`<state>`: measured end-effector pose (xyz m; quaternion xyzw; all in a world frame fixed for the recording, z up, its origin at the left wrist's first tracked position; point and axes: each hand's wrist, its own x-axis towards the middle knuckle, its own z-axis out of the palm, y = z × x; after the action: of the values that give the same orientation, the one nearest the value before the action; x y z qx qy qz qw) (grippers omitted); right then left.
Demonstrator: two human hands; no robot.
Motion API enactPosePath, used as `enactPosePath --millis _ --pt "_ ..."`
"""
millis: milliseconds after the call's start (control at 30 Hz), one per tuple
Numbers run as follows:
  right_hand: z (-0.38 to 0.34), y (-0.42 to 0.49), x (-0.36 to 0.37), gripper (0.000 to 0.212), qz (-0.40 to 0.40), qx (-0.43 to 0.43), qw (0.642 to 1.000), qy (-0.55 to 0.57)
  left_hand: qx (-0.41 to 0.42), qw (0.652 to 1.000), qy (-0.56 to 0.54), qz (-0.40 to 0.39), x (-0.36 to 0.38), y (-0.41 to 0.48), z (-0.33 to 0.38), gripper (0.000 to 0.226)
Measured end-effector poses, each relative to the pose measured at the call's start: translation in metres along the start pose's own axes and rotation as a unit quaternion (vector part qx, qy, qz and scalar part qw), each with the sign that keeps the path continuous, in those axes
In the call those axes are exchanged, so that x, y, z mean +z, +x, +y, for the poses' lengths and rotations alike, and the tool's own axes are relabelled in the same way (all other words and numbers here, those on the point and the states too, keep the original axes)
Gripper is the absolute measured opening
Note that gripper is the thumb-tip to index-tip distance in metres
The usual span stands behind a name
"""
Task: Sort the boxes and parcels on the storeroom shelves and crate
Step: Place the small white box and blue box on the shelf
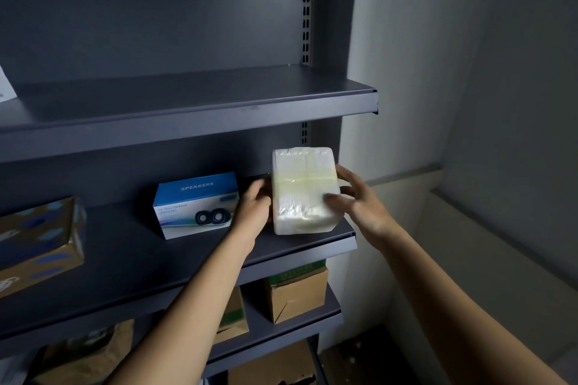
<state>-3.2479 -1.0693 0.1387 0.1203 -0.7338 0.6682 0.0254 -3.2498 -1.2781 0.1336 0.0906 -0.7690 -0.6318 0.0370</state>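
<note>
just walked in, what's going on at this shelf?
A person holds a white wrapped parcel between both hands: the left hand on its left side, the right hand on its right side and front. The parcel is upright at the right end of the middle shelf, beside a blue speakers box. Brown cardboard boxes sit on the shelf below.

I see the wrapped parcel (pixel 301 191) upright at the right end of the middle shelf (pixel 140 266), by its front edge, with the left hand (pixel 255 206) gripping its 9 o'clock side and the right hand (pixel 356 197) its 3 o'clock side. The speakers box (pixel 195 206) is on the same shelf at 9 o'clock from the parcel, with the left hand between them, and a carton (pixel 40 244) lies further out at 9 o'clock. The upper shelf (pixel 187 103) is at 12 o'clock, and at 6 o'clock two cardboard boxes (pixel 297 294) sit side by side on the shelf beneath.
</note>
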Motion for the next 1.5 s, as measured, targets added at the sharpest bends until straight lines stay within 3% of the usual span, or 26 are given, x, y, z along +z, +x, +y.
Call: enactPosePath --millis 100,300,500,600,700,800,900,1000,1067,1133,1200,1500 --pt "0.006 -0.005 0.0 0.053 -0.003 -0.028 0.998 -0.052 -0.022 0.996 -0.086 -0.003 -0.001 -0.004 0.01 0.028" --pt "0.009 -0.006 0.005 0.023 0.033 -0.043 0.998 -0.012 -0.049 0.99 -0.132 -0.025 0.0 -0.003 0.007 0.075" --pt "0.011 -0.012 0.011 0.012 0.054 -0.067 0.995 -0.042 -0.025 0.985 -0.172 -0.014 0.0 -0.002 0.0 0.076" --pt "0.014 -0.012 0.013 0.033 0.07 -0.056 0.994 -0.06 0.006 0.983 -0.183 -0.005 -0.002 0.0 -0.001 0.068" --pt "0.015 -0.008 0.008 0.067 0.04 -0.032 0.994 -0.098 0.032 0.976 -0.215 -0.007 -0.001 -0.002 0.002 0.041" --pt "0.018 -0.006 0.004 0.08 0.031 -0.042 0.993 -0.106 0.05 0.982 -0.178 -0.027 0.0 -0.001 -0.001 0.04" --pt "0.022 -0.005 0.0 0.075 0.03 -0.041 0.994 -0.102 0.049 0.986 -0.153 -0.042 0.001 -0.003 0.0 0.026" --pt "0.023 0.0 0.001 0.056 0.033 0.004 0.997 -0.072 0.03 0.991 -0.133 0.016 0.003 -0.001 -0.005 0.021" --pt "0.023 0.008 0.007 0.036 0.075 0.023 0.995 -0.058 0.037 0.993 -0.097 0.052 0.006 -0.004 -0.005 0.018" --pt "0.023 0.016 0.014 0.019 0.116 0.045 0.988 -0.087 0.059 0.995 -0.054 0.062 0.009 -0.006 -0.006 0.014" --pt "0.024 0.023 0.019 0.01 0.108 0.076 0.987 -0.094 0.074 0.995 -0.021 0.067 0.01 -0.007 -0.007 0.013" --pt "0.022 0.041 0.03 0.033 0.05 0.036 0.985 -0.164 0.058 0.994 0.023 0.088 0.012 0.0 -0.003 0.033"
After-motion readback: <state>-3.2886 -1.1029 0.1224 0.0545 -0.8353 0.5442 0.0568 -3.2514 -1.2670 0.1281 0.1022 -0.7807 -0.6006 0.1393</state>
